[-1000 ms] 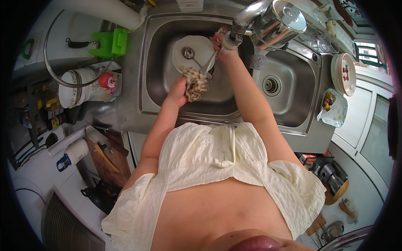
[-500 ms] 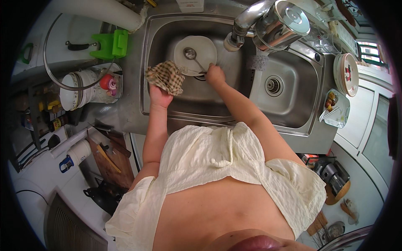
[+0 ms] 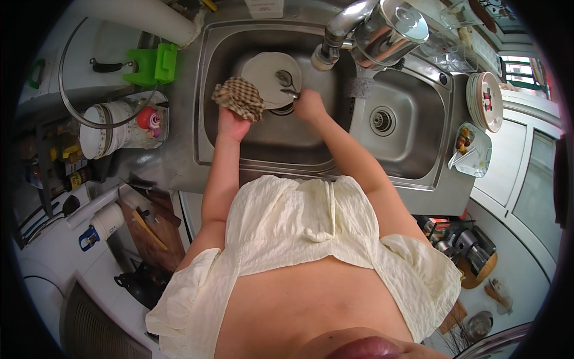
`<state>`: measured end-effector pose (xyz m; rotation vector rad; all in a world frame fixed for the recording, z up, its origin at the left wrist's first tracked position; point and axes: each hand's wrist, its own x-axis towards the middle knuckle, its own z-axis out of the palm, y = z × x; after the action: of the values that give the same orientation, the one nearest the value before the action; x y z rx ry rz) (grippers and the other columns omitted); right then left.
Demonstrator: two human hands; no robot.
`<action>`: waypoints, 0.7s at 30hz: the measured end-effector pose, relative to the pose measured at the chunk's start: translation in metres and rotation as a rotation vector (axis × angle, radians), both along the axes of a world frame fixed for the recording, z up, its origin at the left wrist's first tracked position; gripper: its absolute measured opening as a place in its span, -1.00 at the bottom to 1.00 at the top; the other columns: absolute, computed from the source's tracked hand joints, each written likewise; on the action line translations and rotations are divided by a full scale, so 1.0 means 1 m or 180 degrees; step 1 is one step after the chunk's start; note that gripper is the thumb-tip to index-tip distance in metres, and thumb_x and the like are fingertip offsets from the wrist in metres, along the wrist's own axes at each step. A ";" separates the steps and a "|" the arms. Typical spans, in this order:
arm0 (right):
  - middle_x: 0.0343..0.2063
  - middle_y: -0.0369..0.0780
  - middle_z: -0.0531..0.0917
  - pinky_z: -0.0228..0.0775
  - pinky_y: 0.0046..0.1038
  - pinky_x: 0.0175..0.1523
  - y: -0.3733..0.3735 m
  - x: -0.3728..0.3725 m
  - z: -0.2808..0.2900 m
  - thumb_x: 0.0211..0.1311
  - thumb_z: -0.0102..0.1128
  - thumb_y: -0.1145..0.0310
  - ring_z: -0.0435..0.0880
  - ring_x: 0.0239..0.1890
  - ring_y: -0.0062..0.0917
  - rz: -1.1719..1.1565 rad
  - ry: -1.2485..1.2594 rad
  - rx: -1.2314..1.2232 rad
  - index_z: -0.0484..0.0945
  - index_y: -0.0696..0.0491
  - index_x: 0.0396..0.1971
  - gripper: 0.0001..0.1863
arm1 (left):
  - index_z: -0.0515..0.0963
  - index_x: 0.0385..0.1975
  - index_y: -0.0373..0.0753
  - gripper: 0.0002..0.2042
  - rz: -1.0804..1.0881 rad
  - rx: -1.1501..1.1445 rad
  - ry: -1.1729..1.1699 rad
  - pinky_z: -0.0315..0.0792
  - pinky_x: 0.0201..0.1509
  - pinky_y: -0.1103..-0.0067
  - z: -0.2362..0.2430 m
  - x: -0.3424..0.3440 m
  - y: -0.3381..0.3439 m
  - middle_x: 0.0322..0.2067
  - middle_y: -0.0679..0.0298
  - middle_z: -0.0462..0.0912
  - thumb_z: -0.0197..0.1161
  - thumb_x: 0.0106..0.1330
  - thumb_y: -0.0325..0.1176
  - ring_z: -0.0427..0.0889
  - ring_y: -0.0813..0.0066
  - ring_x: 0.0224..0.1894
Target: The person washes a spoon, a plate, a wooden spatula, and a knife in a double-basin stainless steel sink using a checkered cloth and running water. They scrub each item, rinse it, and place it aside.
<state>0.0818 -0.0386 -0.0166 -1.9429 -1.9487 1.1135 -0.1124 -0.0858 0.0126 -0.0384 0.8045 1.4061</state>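
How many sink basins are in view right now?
2. The larger one is on the left, beneath both hands, with the white dish in it; the smaller one is on the right. None seem hidden.

Cream crinkled top, short flared sleeves, matching knotted cord; forearms bare.
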 end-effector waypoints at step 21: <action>-0.72 -0.36 0.43 0.19 -0.61 -0.48 -0.037 0.086 0.135 0.00 -0.02 0.54 0.32 -0.62 -0.72 -0.0474 0.1681 -0.0514 0.43 0.20 -0.10 -0.62 | 0.43 -0.29 -0.33 -0.83 -0.0602 0.0363 0.1363 0.52 -0.33 0.45 0.012 0.135 0.081 -0.39 0.16 0.54 -0.11 0.18 -0.54 0.59 0.33 -0.38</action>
<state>0.1682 -0.0758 0.1183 -1.6053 -1.4514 1.5805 0.0226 -0.0045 0.0250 0.4293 1.0475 1.2929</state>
